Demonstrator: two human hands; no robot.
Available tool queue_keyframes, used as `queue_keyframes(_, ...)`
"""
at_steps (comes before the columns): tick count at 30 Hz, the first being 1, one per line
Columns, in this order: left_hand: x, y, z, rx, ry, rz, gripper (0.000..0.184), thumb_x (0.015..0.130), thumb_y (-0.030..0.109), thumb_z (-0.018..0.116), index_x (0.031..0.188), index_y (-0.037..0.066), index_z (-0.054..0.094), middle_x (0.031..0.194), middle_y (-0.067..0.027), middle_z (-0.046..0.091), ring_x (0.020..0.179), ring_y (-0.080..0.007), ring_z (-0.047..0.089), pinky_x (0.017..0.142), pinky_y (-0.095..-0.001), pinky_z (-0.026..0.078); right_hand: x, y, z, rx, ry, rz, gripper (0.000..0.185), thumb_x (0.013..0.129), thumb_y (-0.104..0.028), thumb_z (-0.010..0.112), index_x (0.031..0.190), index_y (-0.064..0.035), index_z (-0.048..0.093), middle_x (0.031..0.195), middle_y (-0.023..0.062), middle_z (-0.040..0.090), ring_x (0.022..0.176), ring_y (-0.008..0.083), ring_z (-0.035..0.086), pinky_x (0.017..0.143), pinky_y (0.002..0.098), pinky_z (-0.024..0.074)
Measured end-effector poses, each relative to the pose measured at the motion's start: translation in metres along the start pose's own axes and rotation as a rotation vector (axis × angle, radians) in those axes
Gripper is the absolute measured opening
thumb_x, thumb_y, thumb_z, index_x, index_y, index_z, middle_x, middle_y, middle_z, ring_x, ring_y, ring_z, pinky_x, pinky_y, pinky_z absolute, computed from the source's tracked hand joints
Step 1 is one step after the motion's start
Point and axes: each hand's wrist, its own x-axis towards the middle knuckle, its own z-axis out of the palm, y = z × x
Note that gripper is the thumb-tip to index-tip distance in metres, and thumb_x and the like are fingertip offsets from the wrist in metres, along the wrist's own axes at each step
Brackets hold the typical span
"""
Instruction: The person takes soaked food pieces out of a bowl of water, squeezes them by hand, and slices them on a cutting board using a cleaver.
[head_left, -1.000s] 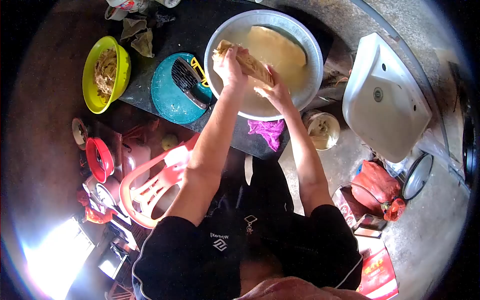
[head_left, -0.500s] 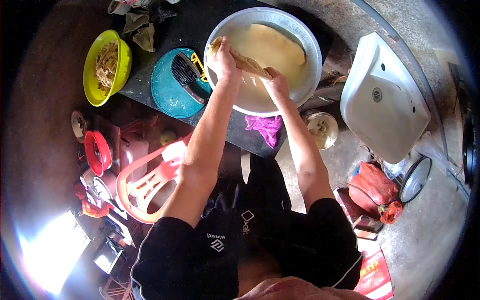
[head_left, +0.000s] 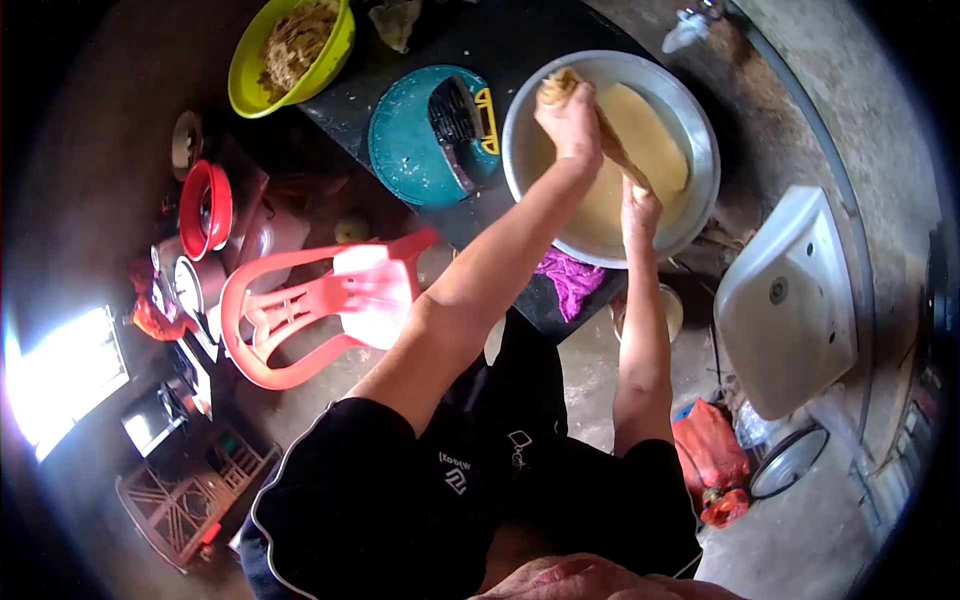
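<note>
While both hands hold it over the basin [head_left: 708,170], the roll [head_left: 618,152] slants with its long axis running from the far left, where its bunched end [head_left: 560,84] pokes out past the left hand [head_left: 572,125], to the near right, where it narrows into the right hand [head_left: 641,212]. The left hand is clenched around the upper part; the right hand grasps the lower end. The roll is pale tan, long and creased, probably a folded sheet of something soft, though glare and size blur its surface. The basin is round, of dull grey metal, with cloudy yellowish liquid [head_left: 602,205] and a smooth, flat, pale slab [head_left: 655,135] in it. To its left, a knife [head_left: 452,125] with a dark, ridged-looking blade lies on a round teal board [head_left: 400,140] with a yellow handle [head_left: 488,121]. A crumpled purple cloth [head_left: 571,286] lies just beside the basin's near side, on the black table [head_left: 480,215].
</note>
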Motion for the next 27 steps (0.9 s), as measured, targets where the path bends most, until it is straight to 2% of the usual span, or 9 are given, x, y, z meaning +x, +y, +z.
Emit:
queue_keyframes(3, -0.006, 0.013, -0.001, 0.025, -0.006, -0.045, 0.027, 0.072, 0.007, 0.063, 0.098, 0.000, 0.057, 0.082, -0.0074, 0.062, 0.070, -0.0189, 0.060, 0.069, -0.0321, 0.051, 0.008, 0.020, 0.002, -0.012, -0.091, -0.010, 0.025, 0.089, -0.021, 0.063, 0.103, -0.0005, 0.063, 0.086, 0.0170, 0.067, 0.079, 0.0311, 0.066, 0.072, 0.0378, 0.0509)
queue_keyframes(7, 0.009, -0.003, -0.011, 0.078, -0.089, 0.006, 0.028, 0.072, 0.010, 0.062, 0.098, 0.001, 0.058, 0.087, -0.0083, 0.061, 0.077, -0.0193, 0.059, 0.071, -0.0334, 0.050, 0.009, -0.029, -0.016, 0.234, -0.259, -0.203, 0.050, 0.081, -0.018, 0.073, 0.125, -0.0050, 0.053, 0.115, 0.0088, 0.059, 0.087, 0.0194, 0.061, 0.074, 0.0318, 0.0500)
queue_keyframes(9, -0.001, 0.016, -0.014, 0.135, -0.144, 0.046, 0.039, 0.071, 0.012, 0.063, 0.107, 0.001, 0.053, 0.093, -0.0097, 0.059, 0.084, -0.0202, 0.058, 0.076, -0.0336, 0.049, 0.010, -0.064, -0.026, 0.350, -0.389, -0.004, 0.055, 0.083, -0.018, 0.070, 0.131, -0.0033, 0.048, 0.116, 0.0130, 0.059, 0.090, 0.0208, 0.060, 0.077, 0.0324, 0.0499)
queue_keyframes(13, -0.010, 0.026, -0.019, -0.016, -0.269, -0.108, 0.070, 0.070, 0.014, 0.068, 0.129, 0.004, 0.032, 0.113, -0.0153, 0.052, 0.103, -0.0281, 0.055, 0.091, -0.0359, 0.044, 0.031, -0.050, -0.008, -0.080, -0.285, -0.473, 0.046, 0.092, -0.030, 0.057, 0.128, -0.0034, 0.051, 0.118, 0.0183, 0.059, 0.104, 0.0361, 0.058, 0.086, 0.0404, 0.0463)
queue_keyframes(15, -0.013, 0.026, -0.026, 0.110, -0.353, -0.120, 0.070, 0.070, 0.015, 0.070, 0.129, 0.006, 0.034, 0.114, -0.0154, 0.053, 0.105, -0.0289, 0.055, 0.092, -0.0365, 0.044, 0.029, -0.047, -0.004, -0.115, -0.310, -0.168, 0.040, 0.094, -0.034, 0.053, 0.117, -0.0024, 0.055, 0.112, 0.0198, 0.060, 0.103, 0.0388, 0.056, 0.083, 0.0426, 0.0460)
queue_keyframes(18, -0.008, 0.040, -0.026, 0.241, -0.325, -0.155, 0.060, 0.075, 0.009, 0.062, 0.129, 0.009, 0.035, 0.113, -0.0233, 0.057, 0.111, -0.0415, 0.054, 0.094, -0.0419, 0.043, 0.048, 0.046, 0.023, -0.369, -0.367, -0.292, 0.035, 0.093, -0.032, 0.053, 0.109, -0.0005, 0.053, 0.104, 0.0198, 0.060, 0.098, 0.0366, 0.058, 0.078, 0.0432, 0.0461)
queue_keyframes(19, -0.008, 0.047, -0.027, 0.236, -0.297, -0.132, 0.058, 0.076, 0.008, 0.059, 0.129, 0.009, 0.035, 0.113, -0.0247, 0.057, 0.111, -0.0432, 0.054, 0.094, -0.0425, 0.043, 0.046, 0.013, 0.016, -0.372, -0.366, -0.284, 0.041, 0.091, -0.032, 0.056, 0.116, -0.0010, 0.049, 0.111, 0.0211, 0.057, 0.102, 0.0368, 0.056, 0.081, 0.0432, 0.0451)
queue_keyframes(25, 0.042, 0.068, -0.039, -0.060, -0.104, 0.163, 0.052, 0.075, 0.005, 0.054, 0.124, 0.008, 0.035, 0.107, -0.0181, 0.054, 0.101, -0.0336, 0.056, 0.089, -0.0400, 0.044, 0.025, -0.094, 0.006, -0.593, -0.035, -0.453, 0.096, 0.077, -0.037, 0.074, 0.149, -0.0068, 0.018, 0.147, 0.0239, 0.029, 0.125, 0.0399, 0.038, 0.105, 0.0465, 0.0306)
queue_keyframes(27, 0.078, 0.092, -0.061, -0.125, -0.092, 0.146, 0.052, 0.075, 0.005, 0.056, 0.122, 0.009, 0.035, 0.104, -0.0097, 0.049, 0.092, -0.0203, 0.051, 0.078, -0.0346, 0.046, 0.001, -0.120, 0.017, -0.350, 0.017, -0.456, 0.081, 0.082, -0.037, 0.068, 0.144, -0.0028, 0.028, 0.138, 0.0229, 0.043, 0.123, 0.0384, 0.045, 0.101, 0.0455, 0.0382)
